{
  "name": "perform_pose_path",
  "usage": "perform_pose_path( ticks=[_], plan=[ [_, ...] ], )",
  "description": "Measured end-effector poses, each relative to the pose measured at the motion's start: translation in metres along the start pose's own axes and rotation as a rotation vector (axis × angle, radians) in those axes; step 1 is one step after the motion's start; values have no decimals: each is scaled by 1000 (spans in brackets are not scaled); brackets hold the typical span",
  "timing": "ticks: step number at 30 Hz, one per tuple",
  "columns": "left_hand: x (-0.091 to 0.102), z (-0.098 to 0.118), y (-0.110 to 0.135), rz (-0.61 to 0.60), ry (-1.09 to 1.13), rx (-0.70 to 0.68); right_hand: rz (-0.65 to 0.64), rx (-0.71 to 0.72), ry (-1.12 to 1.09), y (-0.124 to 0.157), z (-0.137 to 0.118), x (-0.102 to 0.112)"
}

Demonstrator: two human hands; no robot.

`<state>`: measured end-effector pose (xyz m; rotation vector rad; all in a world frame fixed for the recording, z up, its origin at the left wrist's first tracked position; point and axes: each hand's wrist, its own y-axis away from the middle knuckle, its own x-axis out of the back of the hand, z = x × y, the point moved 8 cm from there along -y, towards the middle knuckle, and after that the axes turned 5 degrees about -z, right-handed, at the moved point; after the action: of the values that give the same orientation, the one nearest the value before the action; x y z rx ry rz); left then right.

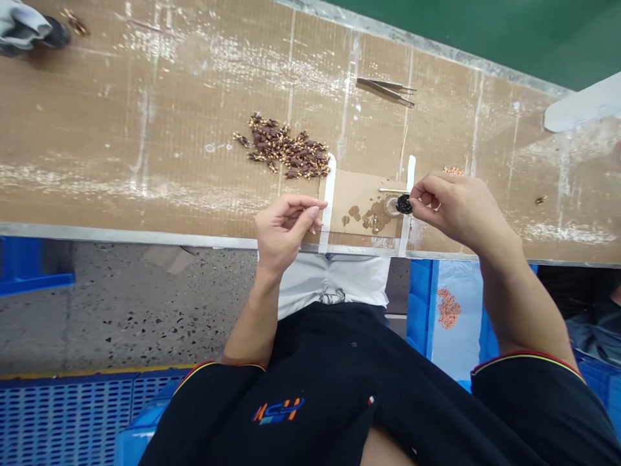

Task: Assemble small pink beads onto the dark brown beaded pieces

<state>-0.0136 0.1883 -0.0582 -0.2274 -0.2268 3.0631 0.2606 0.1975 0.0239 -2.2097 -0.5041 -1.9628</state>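
Note:
My right hand (453,210) is closed in a pinch, thumb and index finger at the edge of a small round black piece (403,204). Just left of that piece is a small clear round dish (391,206), partly covered. A thin cotton swab (394,190) lies above them. My left hand (286,226) hovers by the table's near edge, thumb and index finger brought together; whatever they hold is too small to make out. Beyond it is a heap of small brown and gold parts (288,149). Wet brown spots (373,217) mark the board between the hands.
Metal tweezers (385,90) lie farther back on the brown tabletop (194,129). White tape strips (328,200) flank the work spot. Small copper-coloured parts (453,171) sit behind my right hand, more (449,309) in a blue bin (421,304) below. Someone's gloved hand (33,29) is far left.

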Motion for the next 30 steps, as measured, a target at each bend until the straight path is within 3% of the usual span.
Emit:
perform_pose_path(
  ticks=[11, 20, 30],
  plan=[
    [3, -6, -2, -28, 106, -47, 2, 6, -67, 0, 4, 0],
    [5, -18, -3, -39, 165, -6, 0, 18, -62, 0, 0, 3],
    [2, -15, -6, -44, 237, -3, 8, -10, -97, -1, -1, 5]
  ],
)
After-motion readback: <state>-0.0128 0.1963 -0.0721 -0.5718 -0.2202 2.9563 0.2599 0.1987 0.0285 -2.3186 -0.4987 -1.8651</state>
